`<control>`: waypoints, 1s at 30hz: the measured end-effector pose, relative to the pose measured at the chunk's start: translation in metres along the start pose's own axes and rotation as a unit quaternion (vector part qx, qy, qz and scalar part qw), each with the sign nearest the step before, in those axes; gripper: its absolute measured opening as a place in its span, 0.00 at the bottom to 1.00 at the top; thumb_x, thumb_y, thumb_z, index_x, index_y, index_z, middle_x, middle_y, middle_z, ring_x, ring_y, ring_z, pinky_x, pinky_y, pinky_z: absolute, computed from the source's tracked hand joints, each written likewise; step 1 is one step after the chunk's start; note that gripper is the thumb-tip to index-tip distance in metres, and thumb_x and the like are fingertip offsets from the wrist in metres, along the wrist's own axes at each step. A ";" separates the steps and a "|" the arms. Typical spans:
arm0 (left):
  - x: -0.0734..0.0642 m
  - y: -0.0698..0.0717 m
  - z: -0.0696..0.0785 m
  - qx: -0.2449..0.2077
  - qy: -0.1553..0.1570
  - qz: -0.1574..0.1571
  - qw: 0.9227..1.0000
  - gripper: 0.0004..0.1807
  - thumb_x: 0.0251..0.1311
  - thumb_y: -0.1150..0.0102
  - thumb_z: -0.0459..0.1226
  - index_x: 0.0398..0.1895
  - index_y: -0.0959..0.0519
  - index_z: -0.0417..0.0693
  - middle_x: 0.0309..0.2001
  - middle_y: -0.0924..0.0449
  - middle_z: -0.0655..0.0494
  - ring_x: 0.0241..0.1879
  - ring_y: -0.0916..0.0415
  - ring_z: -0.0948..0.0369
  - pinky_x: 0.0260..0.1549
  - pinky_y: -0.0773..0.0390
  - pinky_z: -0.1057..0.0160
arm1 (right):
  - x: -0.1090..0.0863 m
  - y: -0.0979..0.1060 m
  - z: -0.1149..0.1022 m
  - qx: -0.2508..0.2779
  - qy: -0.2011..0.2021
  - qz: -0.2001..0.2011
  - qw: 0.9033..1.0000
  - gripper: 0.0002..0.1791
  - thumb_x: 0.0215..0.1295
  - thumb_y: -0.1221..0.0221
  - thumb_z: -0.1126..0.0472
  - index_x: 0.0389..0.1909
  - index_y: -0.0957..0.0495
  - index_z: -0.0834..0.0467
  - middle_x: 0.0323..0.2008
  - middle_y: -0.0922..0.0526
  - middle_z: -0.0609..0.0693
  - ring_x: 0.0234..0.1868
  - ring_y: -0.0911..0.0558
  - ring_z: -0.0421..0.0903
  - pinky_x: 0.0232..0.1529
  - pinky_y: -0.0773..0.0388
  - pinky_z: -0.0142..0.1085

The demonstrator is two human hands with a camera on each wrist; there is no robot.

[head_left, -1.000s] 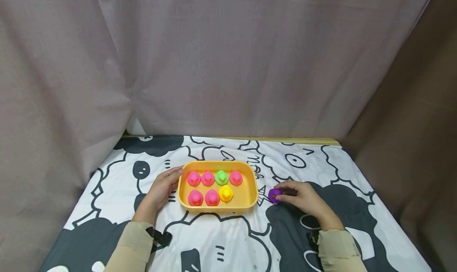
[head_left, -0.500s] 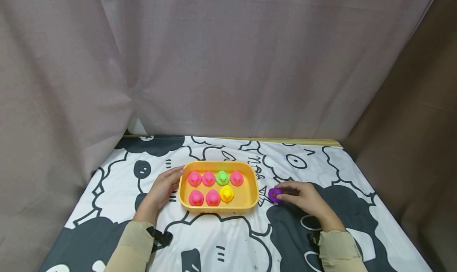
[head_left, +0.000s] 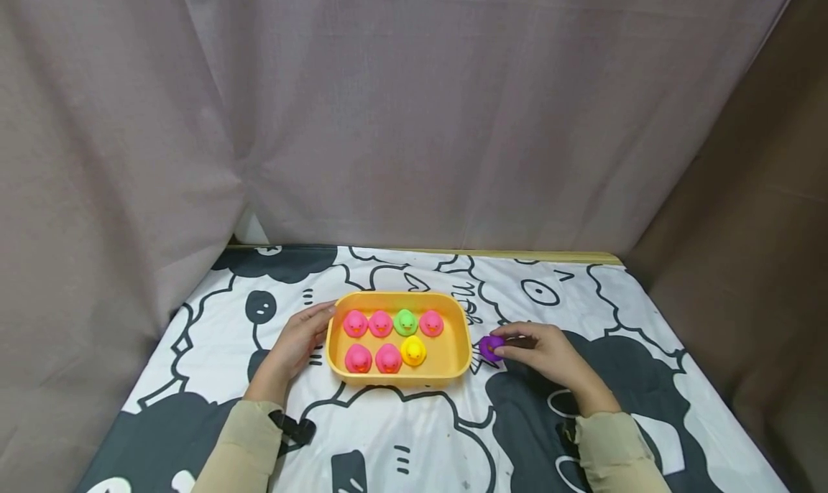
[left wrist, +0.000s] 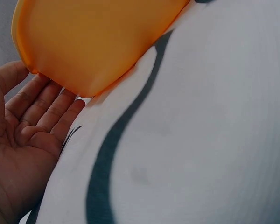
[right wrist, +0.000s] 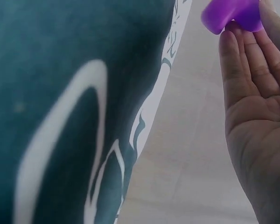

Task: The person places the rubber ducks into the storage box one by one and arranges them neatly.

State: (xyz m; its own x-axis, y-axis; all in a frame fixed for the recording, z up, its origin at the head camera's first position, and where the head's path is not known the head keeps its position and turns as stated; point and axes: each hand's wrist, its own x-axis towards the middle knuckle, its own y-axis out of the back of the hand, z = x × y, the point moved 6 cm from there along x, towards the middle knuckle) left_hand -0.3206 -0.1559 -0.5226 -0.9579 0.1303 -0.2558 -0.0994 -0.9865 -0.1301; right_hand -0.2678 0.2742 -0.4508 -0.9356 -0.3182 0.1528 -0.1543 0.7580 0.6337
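Thumb and fingertips of my right hand (head_left: 540,353) pinch a small purple rubber duck (head_left: 490,348), just right of a yellow tray (head_left: 446,371). The right wrist view shows the duck (right wrist: 233,14) at its top edge, at the fingertips of the hand (right wrist: 256,93). My left hand (head_left: 299,342) touches the tray's left end with fairly straight fingers. In the left wrist view, the thumb and fingertips of that hand (left wrist: 32,116) meet the tray's outer wall (left wrist: 84,46). Inside the tray sit several pink ducks (head_left: 359,358), one green duck (head_left: 405,323) and one yellow duck (head_left: 413,351).
A white cloth (head_left: 401,435) with dark cartoon figures covers the table. Behind it hangs a grey-brown curtain (head_left: 420,119), and a darker brown one (head_left: 744,299) is at the right. A thin yellowish edge (head_left: 517,256) runs along the table's back.
My right hand has shifted slightly left and away from me with the purple duck, closer to the tray. The left hand stays at the tray's end; the head view has turned a little.
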 end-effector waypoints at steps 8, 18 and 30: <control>-0.001 0.000 0.001 -0.003 -0.005 -0.003 1.000 0.29 0.66 0.38 0.54 0.65 0.23 0.50 0.65 0.24 0.54 0.65 0.27 0.57 0.62 0.26 0.62 | 0.009 0.001 -0.011 -0.020 -0.021 -0.022 0.999 0.18 0.58 0.28 0.47 0.48 0.14 0.45 0.44 0.14 0.41 0.47 0.15 0.45 0.49 0.16 0.37; -0.001 0.000 0.002 -0.004 -0.007 -0.004 1.000 0.29 0.66 0.38 0.54 0.65 0.23 0.49 0.65 0.24 0.54 0.65 0.27 0.57 0.61 0.26 0.62 | 0.024 0.006 -0.031 -0.005 0.016 -0.033 0.999 0.17 0.58 0.28 0.48 0.48 0.14 0.47 0.46 0.14 0.44 0.46 0.15 0.44 0.48 0.16 0.37; -0.002 -0.001 0.003 0.000 -0.011 -0.006 1.000 0.29 0.67 0.39 0.54 0.65 0.23 0.49 0.65 0.25 0.54 0.65 0.27 0.56 0.62 0.26 0.61 | 0.045 -0.012 -0.060 0.007 0.068 -0.118 0.991 0.17 0.59 0.28 0.51 0.50 0.14 0.46 0.47 0.13 0.41 0.49 0.16 0.43 0.52 0.17 0.46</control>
State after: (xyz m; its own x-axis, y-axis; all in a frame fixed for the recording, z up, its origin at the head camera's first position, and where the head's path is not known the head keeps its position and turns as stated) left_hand -0.3194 -0.1554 -0.5189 -0.9621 0.1409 -0.2335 -0.1119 -0.9847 -0.1332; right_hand -0.2884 0.2165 -0.4059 -0.8216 -0.5609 0.1022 -0.3693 0.6602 0.6540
